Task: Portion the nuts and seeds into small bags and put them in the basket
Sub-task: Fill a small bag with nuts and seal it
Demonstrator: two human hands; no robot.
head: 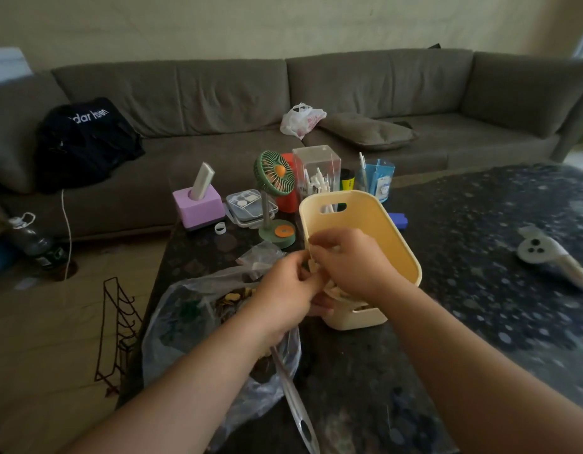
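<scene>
Far table edge: purple tissue box (pixel 199 207), green desk fan (pixel 274 174), clear container (pixel 316 169).
Sofa: black bag (pixel 87 139), white plastic bag (pixel 301 119).

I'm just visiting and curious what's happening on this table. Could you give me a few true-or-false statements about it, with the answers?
1. The yellow basket stands on the dark table. True.
2. The left hand and right hand work together on a small bag. True.
3. The green fan lies on the sofa. False: it stands on the table.
4. The big plastic bag of nuts is right of the basket. False: left.
</scene>
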